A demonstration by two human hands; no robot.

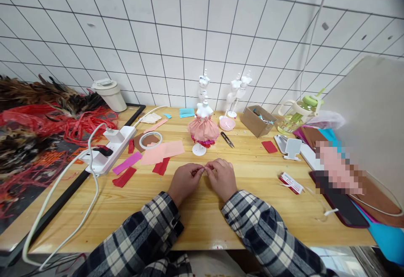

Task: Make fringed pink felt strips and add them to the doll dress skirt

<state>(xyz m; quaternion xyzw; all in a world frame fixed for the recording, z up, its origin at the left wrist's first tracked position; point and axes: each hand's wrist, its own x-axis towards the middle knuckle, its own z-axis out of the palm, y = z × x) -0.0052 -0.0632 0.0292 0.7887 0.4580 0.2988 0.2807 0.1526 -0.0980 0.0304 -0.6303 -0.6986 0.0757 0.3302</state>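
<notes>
In the head view, nearest to me along the bottom of the frame, are my plaid sleeves (pixel 135 226), running up to my hands at the centre. My left hand (pixel 186 182) and right hand (pixel 222 178) meet at the fingertips, thumbs and forefingers drawn together; I cannot tell whether they pinch something fine or only press on each other, since anything there is too small to make out.

Just beyond my hands, at the middle of the frame, the small dress form (pixel 205 108) stands upright on its round white base (pixel 199 149). It wears a gathered peach skirt (pixel 203 129) with a red and magenta fringe below. I judge the skirt well along, its layers in place, while the white bust above is bare.

Left of centre lie loose pieces I take to be unused: peach sheets (pixel 152 155), a magenta strip (pixel 127 163) and a dark red strip (pixel 124 177), beside a white ring of tape (pixel 141 142). The black snips (pixel 227 139) lie right of the skirt. At upper centre, other white forms (pixel 233 94) wear no skirts, so any dressing of those seems not begun.
</notes>
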